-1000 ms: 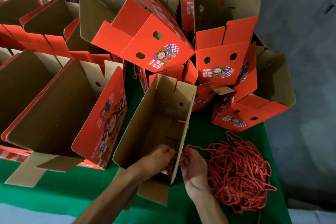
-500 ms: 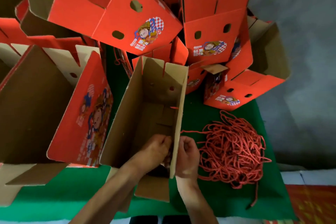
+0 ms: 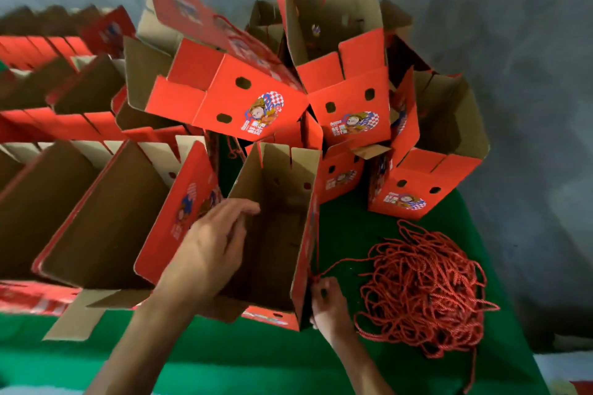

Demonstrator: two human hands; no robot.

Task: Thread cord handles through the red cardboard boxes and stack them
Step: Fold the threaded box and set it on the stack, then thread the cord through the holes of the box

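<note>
Head view: left hand point(image 3: 213, 245) spread over box point(image 3: 272, 228), right hand point(image 3: 327, 301) pinching cord point(image 3: 333, 266).

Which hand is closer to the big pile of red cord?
The right hand, beside the pile of red cord and pinching a strand from it. The left hand is across the open box.

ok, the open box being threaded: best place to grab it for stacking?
Likely the open top rim of the box: its mouth faces up, so come from above and hook fingers over the left wall, where the left hand already rests. The right wall is taken up by the right hand pinching the cord.
</note>
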